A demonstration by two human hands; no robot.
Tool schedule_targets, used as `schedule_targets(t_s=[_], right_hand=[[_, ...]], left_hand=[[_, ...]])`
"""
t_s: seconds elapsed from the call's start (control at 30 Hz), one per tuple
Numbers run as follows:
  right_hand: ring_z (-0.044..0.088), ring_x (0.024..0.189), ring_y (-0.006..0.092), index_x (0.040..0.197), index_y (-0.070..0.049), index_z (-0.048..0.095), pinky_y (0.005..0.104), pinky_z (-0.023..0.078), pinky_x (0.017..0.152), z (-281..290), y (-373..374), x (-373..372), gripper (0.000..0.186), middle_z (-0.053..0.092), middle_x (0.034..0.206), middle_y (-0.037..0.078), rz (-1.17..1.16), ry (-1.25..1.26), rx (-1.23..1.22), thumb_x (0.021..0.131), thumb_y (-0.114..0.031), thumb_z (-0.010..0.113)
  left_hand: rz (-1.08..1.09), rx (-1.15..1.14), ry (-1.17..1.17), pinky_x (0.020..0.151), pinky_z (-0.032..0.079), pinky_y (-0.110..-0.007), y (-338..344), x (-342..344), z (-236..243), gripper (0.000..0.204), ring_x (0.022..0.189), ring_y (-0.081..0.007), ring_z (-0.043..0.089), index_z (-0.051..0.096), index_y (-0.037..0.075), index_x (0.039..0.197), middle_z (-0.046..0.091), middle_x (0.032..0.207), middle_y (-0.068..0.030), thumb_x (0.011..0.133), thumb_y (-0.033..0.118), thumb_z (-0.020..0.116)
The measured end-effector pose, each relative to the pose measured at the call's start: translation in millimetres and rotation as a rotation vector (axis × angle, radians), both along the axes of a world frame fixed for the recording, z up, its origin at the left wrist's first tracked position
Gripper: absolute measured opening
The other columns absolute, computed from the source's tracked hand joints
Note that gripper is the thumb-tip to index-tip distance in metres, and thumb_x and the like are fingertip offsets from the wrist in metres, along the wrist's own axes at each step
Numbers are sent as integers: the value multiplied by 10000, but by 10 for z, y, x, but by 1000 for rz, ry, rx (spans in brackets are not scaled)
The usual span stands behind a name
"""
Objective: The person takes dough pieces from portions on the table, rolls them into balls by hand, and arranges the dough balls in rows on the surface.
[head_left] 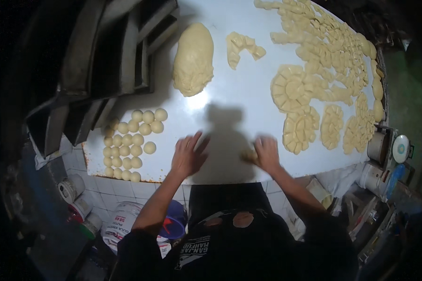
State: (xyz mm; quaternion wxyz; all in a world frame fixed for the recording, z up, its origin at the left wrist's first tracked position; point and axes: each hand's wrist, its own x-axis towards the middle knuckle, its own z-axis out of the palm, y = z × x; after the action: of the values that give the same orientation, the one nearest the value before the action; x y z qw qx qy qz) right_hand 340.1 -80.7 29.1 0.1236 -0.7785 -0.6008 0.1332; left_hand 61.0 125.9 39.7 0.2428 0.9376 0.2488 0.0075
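A small piece of dough [249, 157] is seen at the near side of the white table [247, 86], just left of the right hand [266, 152] and partly covered by it. Its visible part seems to be stretched mostly left to right, though its full long axis and the way it points cannot be told (the spot is blurred). The right hand is aimed toward the far side; its fingers are blurred, and whether the piece is pinched or merely touched cannot be told.

The left hand [188, 157] is held well apart from the piece, over the near edge, with its fingers spread, the thumb set off to the right. Between the hands a dark shadow is cast on the tabletop.

Farther off, left of centre, a big lump of dough [193, 58] is laid with its long axis running near to far. To its right a curved strip of dough [243, 44] is arched, its ends turned nearer. The right side is crowded with cut dough pieces [300, 129], some notched around the rim. On the near left, dough balls [125, 151] are set out in rows, one placed slightly apart. The far left corner is blocked by dark metal tins [82, 49].
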Motion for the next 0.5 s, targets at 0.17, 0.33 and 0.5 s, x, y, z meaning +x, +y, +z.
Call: schedule_targets(t_s=[0.17, 0.33, 0.5], right_hand=[[609, 1095, 405, 1184, -83, 673, 547, 460, 937, -417, 615, -831, 528, 649, 1182, 180, -126, 91, 22, 811, -411, 855], [633, 1044, 354, 934, -90, 733, 512, 513, 864, 38, 462, 96, 342, 680, 1071, 141, 44, 385, -622, 842, -402, 842], [624, 1024, 389, 961, -91, 716, 519, 487, 902, -437, 825, -492, 329, 679, 1036, 157, 63, -333, 85, 849, -375, 839]], left_hand=[[22, -160, -165, 888, 501, -559, -780, 306, -371, 237, 926, -389, 657, 722, 69, 1110, 682, 939, -163, 901, 181, 719], [-106, 52, -30, 846, 483, -501, -90, -436, -459, 250, 942, -357, 617, 697, 81, 1124, 654, 980, -151, 882, 142, 705], [246, 104, -220, 863, 456, -483, -900, 612, -610, 132, 999, -332, 599, 621, 113, 952, 625, 959, -126, 902, 228, 662]])
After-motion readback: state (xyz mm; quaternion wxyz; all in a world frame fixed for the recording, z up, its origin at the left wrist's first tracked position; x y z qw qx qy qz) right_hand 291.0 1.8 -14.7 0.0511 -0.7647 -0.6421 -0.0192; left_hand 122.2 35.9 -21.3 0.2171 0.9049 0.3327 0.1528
